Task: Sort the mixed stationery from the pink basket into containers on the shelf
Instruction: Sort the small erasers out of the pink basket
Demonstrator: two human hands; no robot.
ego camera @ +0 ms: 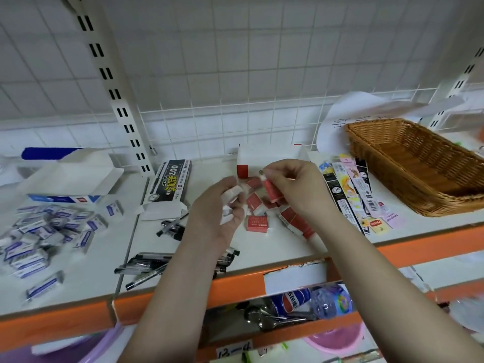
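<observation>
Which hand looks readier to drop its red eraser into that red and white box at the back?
The right hand, probably. It pinches one red eraser just in front of the red and white box, while the left hand sits lower, holding several.

This is a shop, or its stockroom. The shelf point(301, 247) is retail racking: white boards with an orange front edge carrying a paper price strip point(294, 280), slotted uprights point(110, 74) and a wire grid back panel point(235, 119). Goods lie in bulk: left of the left hand point(222, 205), a heap of small blue-and-white boxes point(47, 231) and an opened pen carton point(170, 182); right of the right hand point(290, 184), packaged strips point(351, 189) with barcodes and a wicker basket point(419, 163). Below the hands, a handwritten shelf label point(234, 349).
</observation>
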